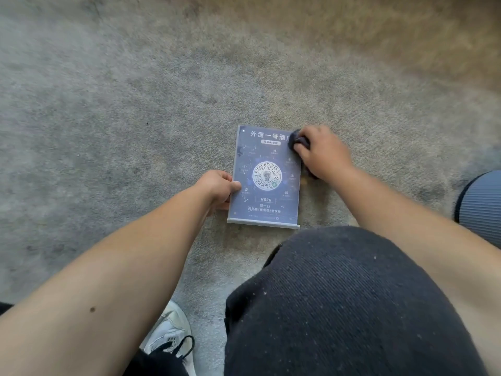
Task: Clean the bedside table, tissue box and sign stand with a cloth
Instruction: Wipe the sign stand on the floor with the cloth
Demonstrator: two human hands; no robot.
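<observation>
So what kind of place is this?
Probably a hotel room: the sign stand bears a hotel name and "V526", likely a room number, and lies on grey carpet.

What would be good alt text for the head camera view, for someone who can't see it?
Seen from above, a person's right hand presses a dark cloth on the top right corner of a blue sign stand, while the left hand grips its left edge. The sign shows a round QR code and "V526". Grey carpet lies beneath.
</observation>
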